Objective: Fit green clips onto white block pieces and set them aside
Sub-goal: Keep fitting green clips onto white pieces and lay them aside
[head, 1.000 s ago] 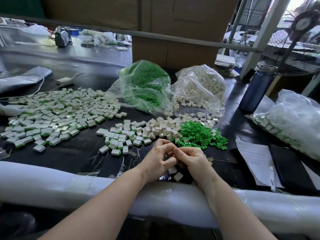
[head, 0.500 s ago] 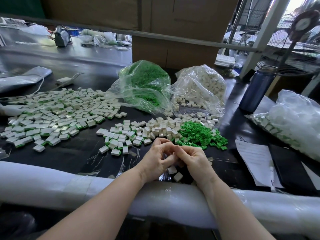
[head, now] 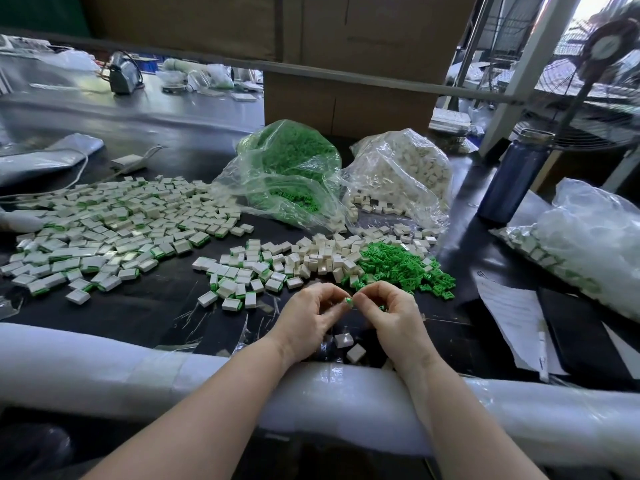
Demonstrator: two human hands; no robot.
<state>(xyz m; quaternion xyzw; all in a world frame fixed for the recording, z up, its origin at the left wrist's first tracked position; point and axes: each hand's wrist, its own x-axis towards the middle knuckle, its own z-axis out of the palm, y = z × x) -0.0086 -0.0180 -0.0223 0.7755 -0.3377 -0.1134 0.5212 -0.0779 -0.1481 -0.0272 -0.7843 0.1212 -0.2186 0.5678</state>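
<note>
1. Meeting just above the near edge of the black table [head: 145, 317], the left hand [head: 308, 322] and right hand [head: 394, 320] had their fingers curled, fingertips almost touching.
2. A small green clip [head: 348, 301] sat pinched between the two hands' fingertips; whether a white block was held with it could not be told.
3. Two loose white blocks [head: 349, 346] lay on the table directly beneath the hands.
4. A heap of green clips [head: 403, 263] lay just beyond the right hand, touching a pile of bare white blocks [head: 322, 252] to its left.
5. Finished blocks with green edges [head: 104, 230] spread widely across the table's left side.
6. Farther back stood a clear bag of green clips [head: 287, 168] beside a clear bag of white blocks [head: 401, 171].
7. A dark blue bottle [head: 512, 174] stood upright to the right, near sheets of paper [head: 509, 313].
</note>
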